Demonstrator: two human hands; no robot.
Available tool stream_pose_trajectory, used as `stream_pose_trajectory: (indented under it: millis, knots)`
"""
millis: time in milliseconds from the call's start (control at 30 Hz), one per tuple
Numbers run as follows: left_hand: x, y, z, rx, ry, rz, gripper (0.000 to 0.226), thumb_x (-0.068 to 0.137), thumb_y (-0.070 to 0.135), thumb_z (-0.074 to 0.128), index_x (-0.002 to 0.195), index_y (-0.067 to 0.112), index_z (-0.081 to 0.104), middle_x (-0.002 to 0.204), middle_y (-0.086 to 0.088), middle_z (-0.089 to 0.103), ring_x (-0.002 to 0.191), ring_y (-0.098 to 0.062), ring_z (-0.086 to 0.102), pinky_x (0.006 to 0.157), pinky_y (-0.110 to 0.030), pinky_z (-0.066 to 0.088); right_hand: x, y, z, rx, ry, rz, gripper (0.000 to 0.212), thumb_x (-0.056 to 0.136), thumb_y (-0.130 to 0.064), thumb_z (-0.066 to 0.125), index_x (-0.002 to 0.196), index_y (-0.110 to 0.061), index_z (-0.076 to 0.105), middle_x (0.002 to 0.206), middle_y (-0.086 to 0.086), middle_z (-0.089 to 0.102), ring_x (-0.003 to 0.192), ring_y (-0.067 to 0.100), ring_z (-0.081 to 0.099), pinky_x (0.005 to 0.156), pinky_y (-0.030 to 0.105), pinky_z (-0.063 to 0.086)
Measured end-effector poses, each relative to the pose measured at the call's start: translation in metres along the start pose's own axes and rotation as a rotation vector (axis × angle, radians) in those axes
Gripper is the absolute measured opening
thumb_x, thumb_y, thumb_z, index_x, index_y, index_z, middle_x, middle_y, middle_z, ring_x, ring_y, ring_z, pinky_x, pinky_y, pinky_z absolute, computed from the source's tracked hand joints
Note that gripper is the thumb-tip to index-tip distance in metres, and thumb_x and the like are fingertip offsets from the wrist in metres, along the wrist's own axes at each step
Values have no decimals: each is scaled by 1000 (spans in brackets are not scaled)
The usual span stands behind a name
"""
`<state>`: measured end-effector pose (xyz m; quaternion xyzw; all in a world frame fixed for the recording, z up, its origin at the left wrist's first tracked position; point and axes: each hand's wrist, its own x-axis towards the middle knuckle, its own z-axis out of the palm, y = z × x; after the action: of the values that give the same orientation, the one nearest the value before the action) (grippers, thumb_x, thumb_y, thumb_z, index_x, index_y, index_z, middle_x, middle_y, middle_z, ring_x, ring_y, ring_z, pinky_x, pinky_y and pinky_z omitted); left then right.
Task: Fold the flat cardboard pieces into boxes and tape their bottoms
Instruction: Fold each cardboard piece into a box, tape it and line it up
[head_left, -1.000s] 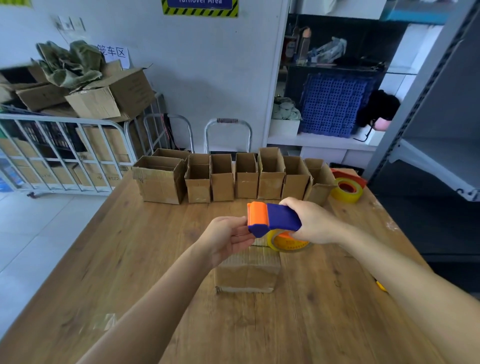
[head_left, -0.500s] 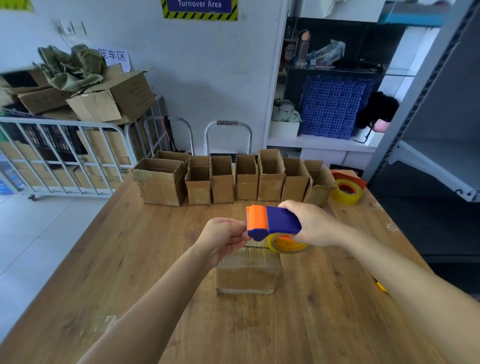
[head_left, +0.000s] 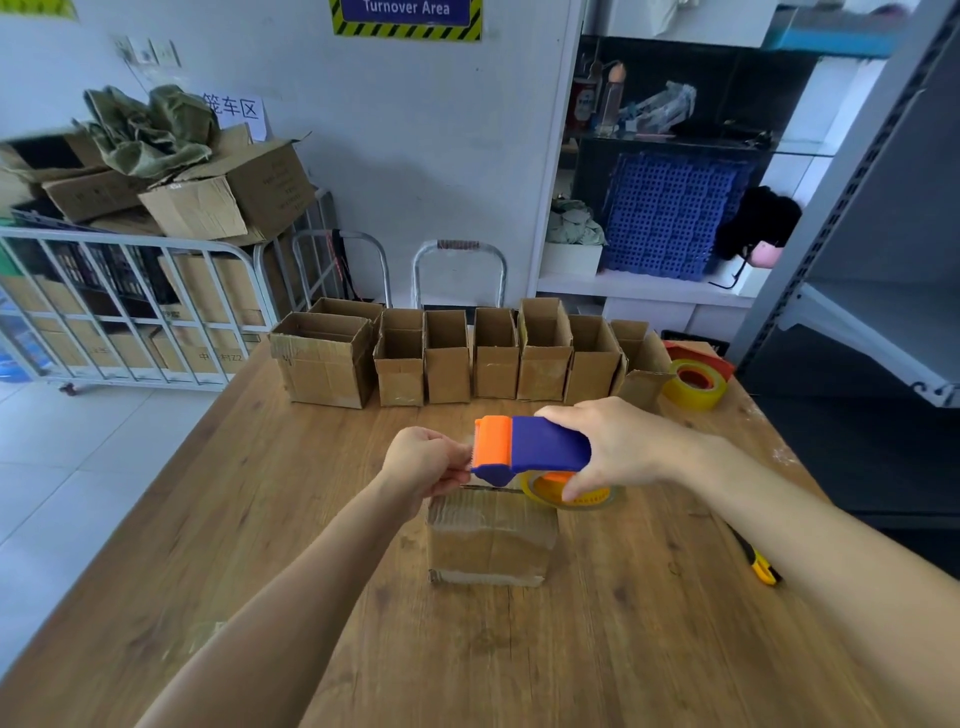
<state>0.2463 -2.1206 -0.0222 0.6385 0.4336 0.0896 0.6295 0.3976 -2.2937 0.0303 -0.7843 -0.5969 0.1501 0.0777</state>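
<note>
1. I am gripping the tape dispenser (head_left: 535, 447) with my right hand (head_left: 618, 452). My fingers are wrapping over its blue body from the far side, and my thumb is reaching down to the yellow tape roll (head_left: 569, 493) mounted underneath.
2. I am holding my left hand (head_left: 423, 460) just left of the dispenser, with my fingers curled and the tips pinching at its orange front edge. I cannot tell whether any clear tape is lying between them.
3. I am holding the dispenser in the air, just above the far top edge of the cardboard box (head_left: 491, 535).
4. That box is standing on the desk (head_left: 311, 597) near the middle, between my forearms, with its flaps closed on top.
5. A row of folded boxes (head_left: 447, 358) is standing along the far edge of the desk, open tops facing up and sides touching.
6. A spare tape roll (head_left: 693, 387) is lying at the far right corner, just beside the last box in the row.
7. A yellow utility knife (head_left: 761, 566) is lying near the right edge of the desk, well apart from the box.
</note>
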Motion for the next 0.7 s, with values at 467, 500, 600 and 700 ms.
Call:
stream_pose_trajectory:
  millis: [467, 500, 600, 700]
  knots:
    - [3, -28, -28, -112, 61, 22, 13, 90, 11, 60, 93, 1, 68, 77, -8, 62, 68, -15, 53, 60, -25, 46, 12, -13, -11, 50, 12, 0, 63, 76, -36, 80, 130, -29, 50, 110, -8, 58, 93, 11, 54, 69, 14, 39]
    - [4, -28, -28, -128, 63, 19, 12, 90, 11, 60, 92, 2, 68, 77, -7, 62, 66, -14, 53, 59, -24, 45, 13, -14, -14, 75, 32, -4, 61, 76, -35, 80, 129, -29, 51, 109, -7, 59, 92, 11, 55, 69, 15, 40]
    - [6, -24, -29, -162, 75, -18, 11, 91, 11, 61, 91, 3, 68, 77, -7, 62, 64, -13, 52, 58, -23, 45, 16, -18, -21, 75, 48, -22, 58, 77, -34, 79, 128, -28, 52, 106, -8, 59, 86, 7, 54, 67, 15, 40]
    - [7, -23, -26, -153, 46, -26, 14, 91, 15, 62, 97, 4, 67, 76, -5, 61, 62, -11, 50, 58, -22, 45, 17, -16, -21, 24, 8, -7, 59, 77, -34, 79, 128, -27, 51, 105, -9, 56, 83, 3, 52, 66, 15, 37]
